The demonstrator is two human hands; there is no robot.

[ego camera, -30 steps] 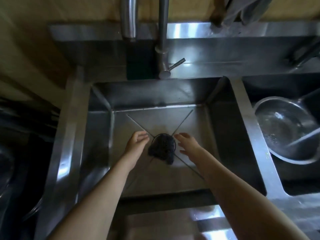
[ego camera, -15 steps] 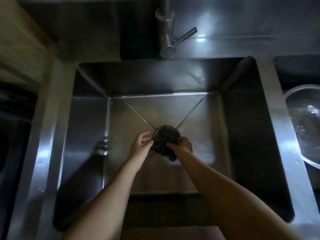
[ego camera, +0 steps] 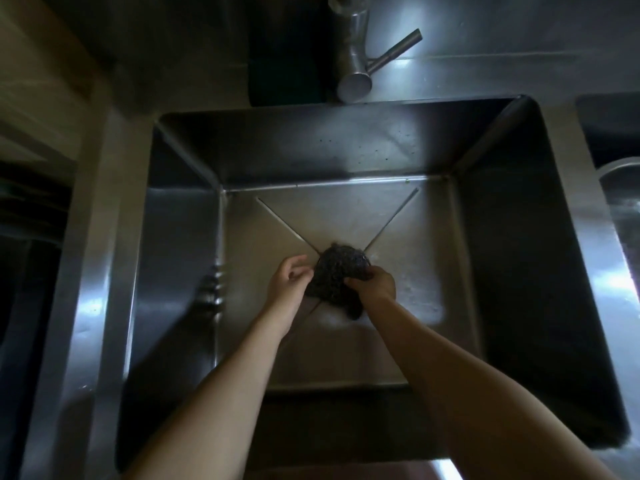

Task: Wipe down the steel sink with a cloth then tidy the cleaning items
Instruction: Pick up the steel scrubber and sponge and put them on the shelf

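1. The cloth (ego camera: 337, 275) is a dark, bunched-up lump. It sits in the middle of the sink (ego camera: 329, 143) floor, where the four slanted lines meet.
2. The right hand (ego camera: 375, 285) has its fingers curled over the near side of the cloth and holds it.
3. The left hand (ego camera: 289, 280) is curled too, right at the cloth's left edge. I cannot tell if it has hold of the cloth or just touches it.
4. I think the wiping is not far along. Little dark specks (ego camera: 377, 152) still dot the back wall. The tidying up comes after.
5. In the sink I see the cloth and a pale wet patch (ego camera: 419, 292) just to its right.
6. Another basin at the far right has a metal bowl (ego camera: 620, 174) in it. The bowl is cut off, so I cannot see what is inside.
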